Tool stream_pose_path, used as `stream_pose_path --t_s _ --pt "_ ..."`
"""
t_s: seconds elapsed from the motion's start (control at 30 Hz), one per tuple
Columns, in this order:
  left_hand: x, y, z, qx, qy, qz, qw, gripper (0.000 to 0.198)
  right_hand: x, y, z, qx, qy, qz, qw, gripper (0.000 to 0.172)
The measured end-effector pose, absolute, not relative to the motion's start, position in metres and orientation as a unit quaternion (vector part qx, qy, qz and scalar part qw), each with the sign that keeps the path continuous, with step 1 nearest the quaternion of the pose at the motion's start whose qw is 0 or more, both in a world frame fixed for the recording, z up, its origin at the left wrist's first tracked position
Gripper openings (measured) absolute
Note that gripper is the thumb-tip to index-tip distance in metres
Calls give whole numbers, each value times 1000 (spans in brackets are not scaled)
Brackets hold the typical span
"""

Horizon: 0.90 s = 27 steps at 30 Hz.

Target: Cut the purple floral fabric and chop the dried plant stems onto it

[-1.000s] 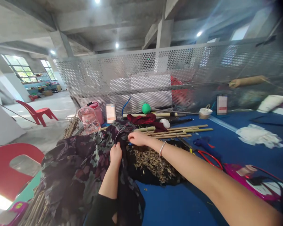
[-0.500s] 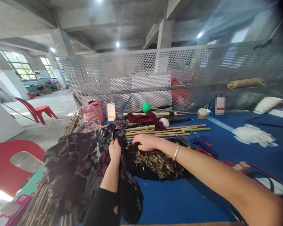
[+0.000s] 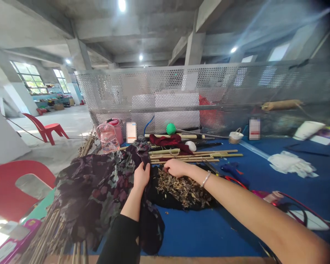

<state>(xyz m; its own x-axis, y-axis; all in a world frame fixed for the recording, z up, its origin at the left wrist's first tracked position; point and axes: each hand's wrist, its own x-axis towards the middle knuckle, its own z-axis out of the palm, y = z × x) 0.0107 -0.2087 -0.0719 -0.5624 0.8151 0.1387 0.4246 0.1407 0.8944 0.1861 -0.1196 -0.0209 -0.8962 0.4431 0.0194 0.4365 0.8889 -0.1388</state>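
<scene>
My left hand (image 3: 142, 176) is closed on a fold of dark floral cloth (image 3: 99, 190) that lies bunched over the left side of the blue table (image 3: 209, 234). My right hand (image 3: 176, 167), with a silver bracelet at the wrist, rests curled at the far edge of a heap of dry plant bits (image 3: 183, 187) on a black cloth. Whether its fingers hold anything is hidden. Just beyond it lies a bundle of bamboo sticks (image 3: 195, 156).
At the back stand a pink water bottle (image 3: 109, 135), a green ball (image 3: 170, 128), dark red cloth (image 3: 167, 140) and a perforated metal screen (image 3: 209, 91). White gloves (image 3: 291, 163) lie right. Red-handled scissors (image 3: 233, 179) and a pink hoop (image 3: 288, 205) lie near my right arm. Red chairs (image 3: 13, 187) stand left.
My right hand drew back from the bamboo sticks to the edge of the plant heap. My left hand shifted slightly right along the cloth. The view tilted a little.
</scene>
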Motion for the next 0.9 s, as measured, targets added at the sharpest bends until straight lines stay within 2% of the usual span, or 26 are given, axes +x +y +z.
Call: stream_pose_path --t_s 0.1,0.2,0.3,0.4,0.53,0.63,0.73,0.9 --pt "29 -213 -62 522 670 482 212 48 212 -141 -18 -226 -969 72 69 34" --pt "56 -224 -41 526 699 461 149 49 235 -160 -14 -231 -963 78 117 31" --pt "93 -240 -23 501 695 506 93 44 262 -167 -15 -294 -913 114 259 38" --pt "128 -250 -23 535 657 512 140 44 285 -167 -32 -438 -786 184 396 48" --pt "148 -239 -43 565 707 400 147 54 297 -168 -62 -521 -724 228 391 59" --pt "150 -223 -51 605 702 353 127 54 292 -169 -75 -542 -715 229 378 59" --pt "150 -212 -53 598 714 350 100 54 285 -166 -77 -567 -699 221 376 54" --pt "152 -203 -62 587 701 385 128 53 267 -162 -72 -589 -683 227 367 48"
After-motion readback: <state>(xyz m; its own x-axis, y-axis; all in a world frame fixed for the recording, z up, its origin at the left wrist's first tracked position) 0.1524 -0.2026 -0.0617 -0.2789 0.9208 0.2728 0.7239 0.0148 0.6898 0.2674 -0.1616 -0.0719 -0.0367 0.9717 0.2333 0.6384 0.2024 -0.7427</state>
